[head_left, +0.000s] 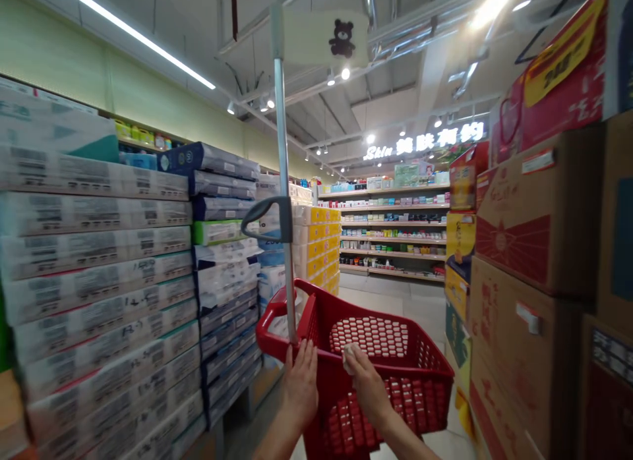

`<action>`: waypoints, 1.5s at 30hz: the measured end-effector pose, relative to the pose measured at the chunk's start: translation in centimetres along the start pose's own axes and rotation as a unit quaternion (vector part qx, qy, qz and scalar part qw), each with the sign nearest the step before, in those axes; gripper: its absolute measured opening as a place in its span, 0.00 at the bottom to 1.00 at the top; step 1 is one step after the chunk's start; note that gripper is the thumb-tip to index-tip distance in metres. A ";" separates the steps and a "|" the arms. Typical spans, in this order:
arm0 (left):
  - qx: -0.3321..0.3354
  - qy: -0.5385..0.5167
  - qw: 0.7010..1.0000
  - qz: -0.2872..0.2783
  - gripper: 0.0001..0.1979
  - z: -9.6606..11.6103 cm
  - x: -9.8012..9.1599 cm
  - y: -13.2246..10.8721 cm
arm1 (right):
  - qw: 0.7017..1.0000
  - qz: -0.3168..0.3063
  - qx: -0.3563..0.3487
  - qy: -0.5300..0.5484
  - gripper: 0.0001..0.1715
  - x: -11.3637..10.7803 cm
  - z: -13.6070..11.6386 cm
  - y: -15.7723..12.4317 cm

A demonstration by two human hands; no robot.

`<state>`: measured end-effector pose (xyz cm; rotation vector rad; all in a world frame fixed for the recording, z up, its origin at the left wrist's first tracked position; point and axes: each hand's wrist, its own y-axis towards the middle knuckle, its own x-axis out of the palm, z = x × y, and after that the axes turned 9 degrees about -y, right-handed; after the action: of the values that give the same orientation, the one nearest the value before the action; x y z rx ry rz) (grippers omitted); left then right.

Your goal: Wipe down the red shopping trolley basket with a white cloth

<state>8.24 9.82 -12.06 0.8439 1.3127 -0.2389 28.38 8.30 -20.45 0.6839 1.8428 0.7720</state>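
In the head view, a red plastic shopping cart (pixel 326 368) with a perforated basket stands right in front of me. My left hand (pixel 301 384) lies with its fingers stretched out against the cart's near side, just below the rim by the pole. A crumpled white wipe (pixel 350 356), perhaps cloth or paper, is pinched in my right hand (pixel 368 384) at the near rim of the basket. From the cart's left end rises a metal pole (pixel 282 137) with a grey handle (pixel 267 219) and a cream flag (pixel 321 35) bearing a bear.
Tall stacks of wrapped paper packs (pixel 99 249) line the left. Cardboard cartons (pixel 524 216) are piled close on the right. Yellow-and-white packs (pixel 316 242) stand beyond the cart, with stocked shelves (pixel 395 232) across the back. Pale floor (pixel 395 295) shows between.
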 end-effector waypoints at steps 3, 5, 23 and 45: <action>-0.017 0.011 0.996 0.082 0.30 -1.9 -0.5 -0.5 | 0.999 -0.026 0.030 -0.027 0.25 -0.4 0.4 -0.7; -0.069 0.032 0.988 0.134 0.30 -3.5 -0.8 -0.7 | 0.996 -0.025 0.069 -0.060 0.24 -1.0 1.7 -1.5; -0.102 0.054 0.993 0.025 0.33 -7.8 -4.0 -1.9 | 0.857 0.065 -0.492 -0.140 0.21 -2.1 -13.8 14.7; -0.078 0.067 0.992 0.071 0.31 -7.3 -2.8 -3.0 | 0.964 -0.104 -0.240 -0.049 0.21 3.7 -9.4 -3.3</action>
<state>0.24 11.76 -10.83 0.8261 1.3707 0.0332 17.95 7.04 -22.16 0.2075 1.5240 0.9787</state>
